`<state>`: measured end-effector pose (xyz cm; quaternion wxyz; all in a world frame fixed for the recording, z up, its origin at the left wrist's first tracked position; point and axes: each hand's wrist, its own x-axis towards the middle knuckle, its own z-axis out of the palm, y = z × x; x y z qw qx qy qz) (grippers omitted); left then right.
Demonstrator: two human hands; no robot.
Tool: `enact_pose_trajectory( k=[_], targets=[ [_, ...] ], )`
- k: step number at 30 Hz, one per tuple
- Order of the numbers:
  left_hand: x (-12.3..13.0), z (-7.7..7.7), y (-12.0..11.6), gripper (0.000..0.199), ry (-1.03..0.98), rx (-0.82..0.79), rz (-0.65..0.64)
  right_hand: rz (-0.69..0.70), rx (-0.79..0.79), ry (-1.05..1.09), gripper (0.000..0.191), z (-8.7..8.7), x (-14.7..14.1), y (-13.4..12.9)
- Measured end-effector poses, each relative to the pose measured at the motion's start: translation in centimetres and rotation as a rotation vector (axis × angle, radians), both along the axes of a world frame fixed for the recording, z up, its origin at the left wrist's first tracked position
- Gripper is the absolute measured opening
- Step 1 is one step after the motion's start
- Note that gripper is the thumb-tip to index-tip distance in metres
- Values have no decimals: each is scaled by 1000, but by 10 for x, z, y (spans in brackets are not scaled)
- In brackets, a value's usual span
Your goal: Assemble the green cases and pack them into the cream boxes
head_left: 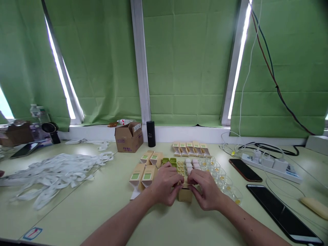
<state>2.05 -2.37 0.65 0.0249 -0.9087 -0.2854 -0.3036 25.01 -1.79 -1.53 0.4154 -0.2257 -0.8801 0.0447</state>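
Your left hand and right hand pinch a tan cardboard box, closure unclear; unboxed clear plastic cups right of it.

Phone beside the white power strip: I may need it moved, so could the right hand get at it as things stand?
Probably yes. The phone lies flat and uncovered, though the right hand is busy at the small cardboard box and would likely have to pass over the clear cups.

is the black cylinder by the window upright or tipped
Upright: the black cylinder stands on end on the table, beside the open cardboard carton.
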Motion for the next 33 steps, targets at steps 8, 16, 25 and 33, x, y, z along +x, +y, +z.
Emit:
enact_pose_trajectory(
  k=[8,16,25,33],
  targets=[
    [2,0,-1,7,-14,-44,-1,-30,25,-59,13,-3,0,0],
    [2,-2,-1,4,-14,-91,-3,-17,20,-72,11,-2,1,-1],
    [2,-4,-2,9,-18,-73,-13,21,-50,-66,9,-2,1,-2],
    [5,-5,-2,20,3,1,-41,61,-50,-51,16,-4,-1,-2]
  ],
)
